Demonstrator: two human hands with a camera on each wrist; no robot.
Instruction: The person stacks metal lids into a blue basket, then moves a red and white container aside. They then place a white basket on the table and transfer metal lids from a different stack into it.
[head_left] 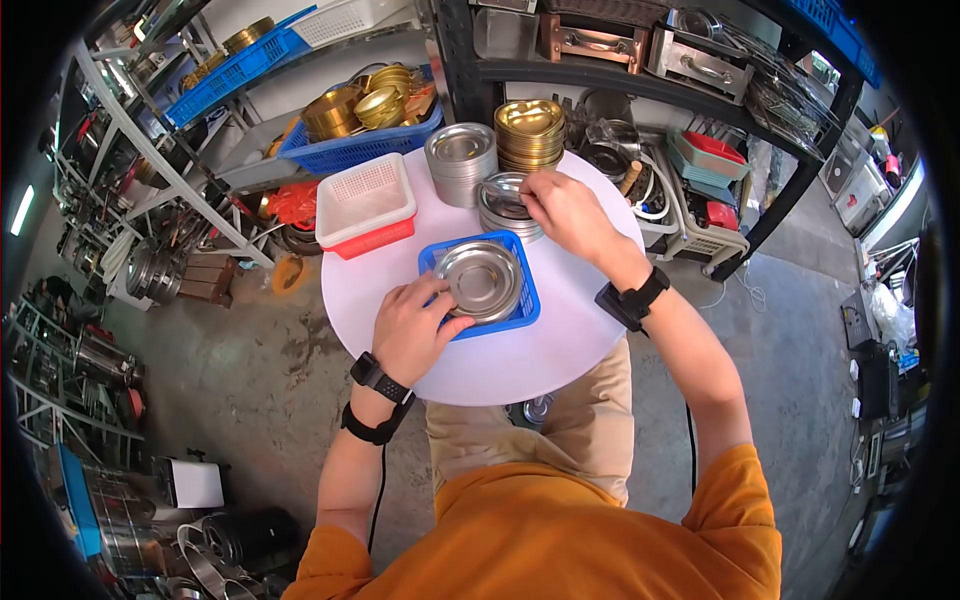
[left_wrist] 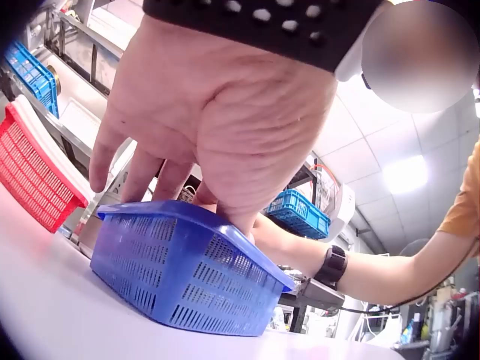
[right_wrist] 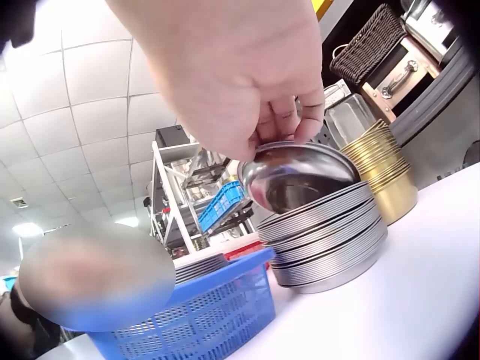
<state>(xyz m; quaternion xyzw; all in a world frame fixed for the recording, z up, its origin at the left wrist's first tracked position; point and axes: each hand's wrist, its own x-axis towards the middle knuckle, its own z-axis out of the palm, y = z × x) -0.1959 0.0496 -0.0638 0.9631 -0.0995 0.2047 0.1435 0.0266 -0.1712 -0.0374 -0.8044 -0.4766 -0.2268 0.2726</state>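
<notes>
In the head view, my right hand (head_left: pixel 575 222) pinches the rim of a shallow steel dish (right_wrist: pixel 296 174). The dish is tilted up over a stack of matching steel dishes (right_wrist: pixel 330 236). My left hand (head_left: pixel 412 318) lies at the near left of a blue plastic basket (head_left: pixel 532 312), its fingers spread at the edge of the steel dishes (head_left: pixel 482 280) stacked inside. From the left wrist view, the same hand (left_wrist: pixel 217 120) reaches over the rim of the basket, and its fingertips are partly hidden behind that rim.
A taller stack of steel dishes (head_left: pixel 460 160) and a stack of gold-coloured bowls (head_left: pixel 530 125) stand at the back of the round white table (head_left: pixel 400 360). A white basket nested in a red basket (head_left: pixel 366 236) sits at the left. Loaded shelves (head_left: pixel 620 80) rise behind.
</notes>
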